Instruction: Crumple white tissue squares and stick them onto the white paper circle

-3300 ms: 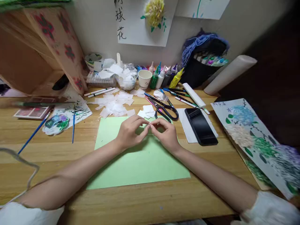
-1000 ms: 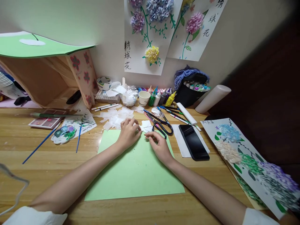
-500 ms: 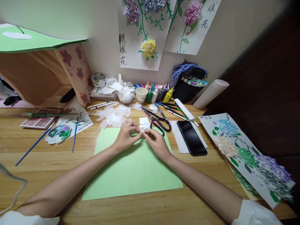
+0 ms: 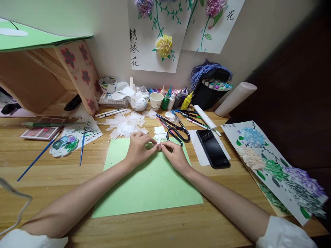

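Over the far part of a light green sheet of paper (image 4: 147, 186), my left hand (image 4: 141, 150) and my right hand (image 4: 174, 155) meet fingertip to fingertip. Both pinch a small piece of white paper (image 4: 158, 141), mostly covered by the fingers. Just beyond them lies a small stack of white paper squares (image 4: 160, 131). Many loose white paper pieces (image 4: 126, 124) are spread behind my left hand. Scissors with black handles (image 4: 176, 130) rest behind my right hand, one handle loop touching the green sheet's far edge.
A black phone (image 4: 213, 148) lies on white paper to the right, beside a flower picture (image 4: 274, 165). Paint bottles (image 4: 172, 100), a paper cup (image 4: 156, 101) and a bowl of white scraps (image 4: 139, 101) line the back. Blue brushes (image 4: 82, 148) and a paint palette (image 4: 63, 146) are left.
My fingers have shifted slightly around the white paper piece, which shows as a narrower shape now. The camera view has tilted a little; the other things stay put.
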Tool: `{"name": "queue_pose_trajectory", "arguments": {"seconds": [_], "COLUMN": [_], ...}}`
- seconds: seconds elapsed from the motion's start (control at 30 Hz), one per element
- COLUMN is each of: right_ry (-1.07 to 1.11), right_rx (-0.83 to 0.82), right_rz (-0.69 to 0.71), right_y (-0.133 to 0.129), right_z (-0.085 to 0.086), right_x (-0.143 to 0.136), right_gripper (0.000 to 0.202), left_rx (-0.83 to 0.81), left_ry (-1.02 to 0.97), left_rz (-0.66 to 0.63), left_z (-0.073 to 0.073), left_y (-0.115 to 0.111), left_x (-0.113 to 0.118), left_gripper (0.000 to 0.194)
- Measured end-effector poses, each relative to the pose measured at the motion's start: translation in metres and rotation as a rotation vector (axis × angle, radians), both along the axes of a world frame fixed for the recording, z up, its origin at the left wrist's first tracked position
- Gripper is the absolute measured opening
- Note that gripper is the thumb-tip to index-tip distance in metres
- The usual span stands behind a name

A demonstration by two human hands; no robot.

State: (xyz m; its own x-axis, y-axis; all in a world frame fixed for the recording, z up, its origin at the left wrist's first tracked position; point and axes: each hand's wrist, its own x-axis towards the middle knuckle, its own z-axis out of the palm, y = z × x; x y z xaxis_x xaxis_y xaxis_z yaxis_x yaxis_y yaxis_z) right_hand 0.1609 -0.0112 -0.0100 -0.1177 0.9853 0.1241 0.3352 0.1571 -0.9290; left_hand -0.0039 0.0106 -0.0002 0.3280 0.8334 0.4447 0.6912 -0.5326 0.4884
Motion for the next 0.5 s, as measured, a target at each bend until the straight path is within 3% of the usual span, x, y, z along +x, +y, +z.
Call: {"name": "queue_pose_trajectory", "arguments": {"seconds": [0.2, 0.5], "right_ry": [0.016, 0.028], "right_rx": [-0.034, -0.04], "right_rz": [0.004, -0.001], "right_y": [-0.0003, -0.0014], "right_z": [0.0008, -0.0002], "right_x": [-0.0002, -0.0024], "right_gripper": [0.02, 0.019], "left_rx": [0.099, 0.115], "left_ry": [0.036, 0.031], "left_rz": [-0.012, -0.022], "left_z": [-0.0028, -0.0025], "left_y": [-0.0013, -0.0013], "left_x": [0.0002, -0.0002], "left_gripper": [0.014, 0.013]}}
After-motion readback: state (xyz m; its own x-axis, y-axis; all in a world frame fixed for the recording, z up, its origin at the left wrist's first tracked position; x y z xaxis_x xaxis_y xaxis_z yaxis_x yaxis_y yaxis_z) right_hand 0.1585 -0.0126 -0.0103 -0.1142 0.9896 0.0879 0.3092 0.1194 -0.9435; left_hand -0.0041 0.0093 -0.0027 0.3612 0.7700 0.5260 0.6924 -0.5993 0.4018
